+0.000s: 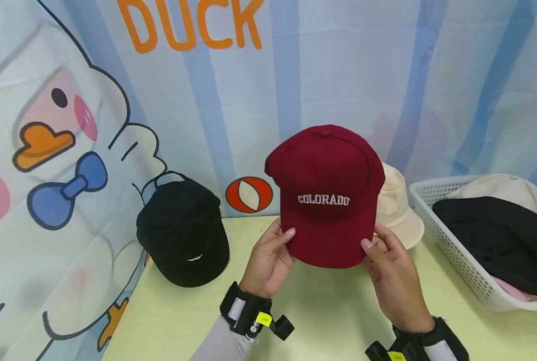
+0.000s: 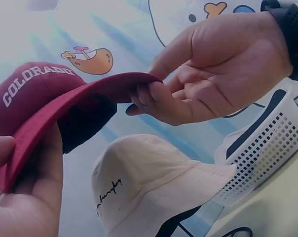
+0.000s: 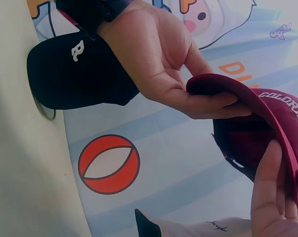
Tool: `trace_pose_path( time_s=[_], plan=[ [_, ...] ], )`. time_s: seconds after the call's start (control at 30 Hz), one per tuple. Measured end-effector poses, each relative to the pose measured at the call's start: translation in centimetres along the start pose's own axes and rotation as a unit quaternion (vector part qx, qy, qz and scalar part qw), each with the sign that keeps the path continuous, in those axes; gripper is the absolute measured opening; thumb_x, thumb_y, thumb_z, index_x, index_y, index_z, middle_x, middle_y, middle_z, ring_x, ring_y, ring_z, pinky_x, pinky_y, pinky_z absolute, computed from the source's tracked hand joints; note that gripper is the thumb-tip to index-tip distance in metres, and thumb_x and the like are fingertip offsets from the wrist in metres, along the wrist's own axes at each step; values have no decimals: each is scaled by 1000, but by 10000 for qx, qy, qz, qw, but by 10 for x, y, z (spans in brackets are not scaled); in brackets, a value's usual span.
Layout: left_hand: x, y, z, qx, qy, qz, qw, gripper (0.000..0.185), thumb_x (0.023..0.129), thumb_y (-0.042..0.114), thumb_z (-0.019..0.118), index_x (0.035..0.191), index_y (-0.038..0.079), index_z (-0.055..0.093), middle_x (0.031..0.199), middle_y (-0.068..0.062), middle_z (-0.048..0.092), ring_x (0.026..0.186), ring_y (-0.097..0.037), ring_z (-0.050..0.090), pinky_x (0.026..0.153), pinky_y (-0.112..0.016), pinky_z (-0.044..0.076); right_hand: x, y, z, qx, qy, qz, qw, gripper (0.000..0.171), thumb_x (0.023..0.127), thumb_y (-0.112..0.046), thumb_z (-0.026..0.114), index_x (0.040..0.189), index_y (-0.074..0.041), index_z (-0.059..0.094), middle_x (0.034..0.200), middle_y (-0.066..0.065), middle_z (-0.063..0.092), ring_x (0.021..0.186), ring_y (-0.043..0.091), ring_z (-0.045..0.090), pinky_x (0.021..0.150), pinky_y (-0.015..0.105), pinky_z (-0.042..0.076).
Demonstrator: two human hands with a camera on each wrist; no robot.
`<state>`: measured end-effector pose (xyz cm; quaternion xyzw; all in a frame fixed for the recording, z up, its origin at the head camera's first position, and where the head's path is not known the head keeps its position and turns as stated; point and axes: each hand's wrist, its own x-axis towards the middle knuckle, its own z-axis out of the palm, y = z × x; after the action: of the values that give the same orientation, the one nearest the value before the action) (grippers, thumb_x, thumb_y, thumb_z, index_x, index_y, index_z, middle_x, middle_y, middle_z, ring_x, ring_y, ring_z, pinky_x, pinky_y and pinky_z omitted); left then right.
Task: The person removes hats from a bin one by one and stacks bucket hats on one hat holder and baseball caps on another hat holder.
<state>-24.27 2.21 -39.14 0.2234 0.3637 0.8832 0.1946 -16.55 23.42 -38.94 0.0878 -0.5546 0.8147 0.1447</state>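
Observation:
A dark red baseball cap (image 1: pixel 327 165) with "COLORADO" in white letters is held up over the table, its brim toward me. My left hand (image 1: pixel 268 255) pinches the brim's left edge, thumb on top and fingers beneath. At the opposite edge my right hand (image 1: pixel 394 276) grips the brim the same way. The left wrist view shows the cap's dark underside (image 2: pixel 90 118) between both hands. Behind the cap, partly hidden by it, stands a cream bucket hat (image 1: pixel 396 205), with dark script on its side in the left wrist view.
On the table (image 1: pixel 196 321), a black baseball cap (image 1: pixel 180 230) sits at the left against the backdrop. At the right stands a white perforated basket (image 1: pixel 480 286) holding a black hat (image 1: pixel 494 240) and a cream one (image 1: pixel 507 188). A printed duck cloth (image 1: pixel 196 100) hangs behind.

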Motion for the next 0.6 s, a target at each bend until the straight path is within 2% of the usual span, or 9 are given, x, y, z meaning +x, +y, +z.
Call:
trace_pose_path(
  time_s=[0.33, 0.6],
  plan=[
    [1, 5, -2, 126, 60, 58, 9999, 29, 107, 3, 36, 131, 16, 48, 120, 3, 60, 105, -9, 63, 91, -21, 55, 4, 5, -2, -69, -247, 51, 9997, 40, 106, -6, 49, 144, -3, 40, 102, -4, 65, 90, 6, 66, 78, 24, 59],
    [0, 10, -2, 213, 196, 150, 9995, 28, 107, 3, 38, 131, 14, 48, 121, 1, 58, 104, -10, 62, 90, -20, 56, 6, 7, -1, -277, -485, 397, 9977, 48, 106, -9, 50, 151, -4, 34, 108, -5, 66, 91, 7, 67, 79, 25, 60]
  ],
)
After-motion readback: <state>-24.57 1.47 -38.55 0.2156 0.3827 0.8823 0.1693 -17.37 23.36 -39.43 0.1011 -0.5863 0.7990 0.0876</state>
